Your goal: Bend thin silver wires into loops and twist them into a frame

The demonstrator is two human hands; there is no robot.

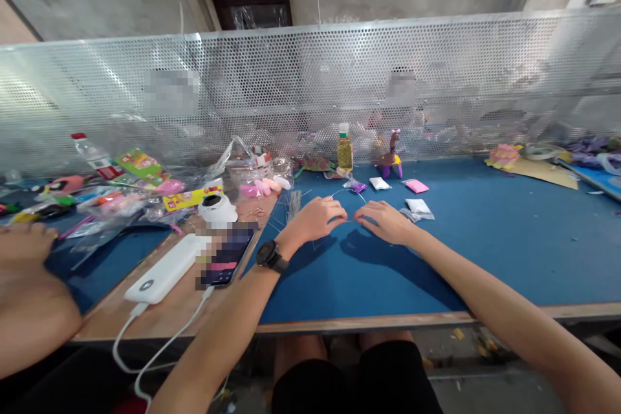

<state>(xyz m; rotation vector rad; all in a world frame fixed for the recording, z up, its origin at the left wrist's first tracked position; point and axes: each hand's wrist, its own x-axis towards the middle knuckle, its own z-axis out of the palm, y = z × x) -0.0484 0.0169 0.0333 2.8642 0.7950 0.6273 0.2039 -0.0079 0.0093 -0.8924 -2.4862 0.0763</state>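
Observation:
My left hand (321,217), with a dark watch on its wrist, pinches a thin pale wire (361,195) over the blue mat. Opposite it, my right hand (383,221) grips the same wire, its fingertips close to the left ones. The wire bows away from me in an arc behind both hands. A bundle of thin straight wires (294,204) lies just left of my left hand. Beyond the arc is a small purple packet (358,187). White packets (380,184) and a pink packet (416,186) lie past my right hand.
At the back stand a bottle of yellow liquid (345,152) and a giraffe-like figure (391,156) before a perforated metal screen (291,77). Left are a white power bank (167,268), a cabled phone (230,257) and cluttered packaging. Another person's arm (33,297) rests far left.

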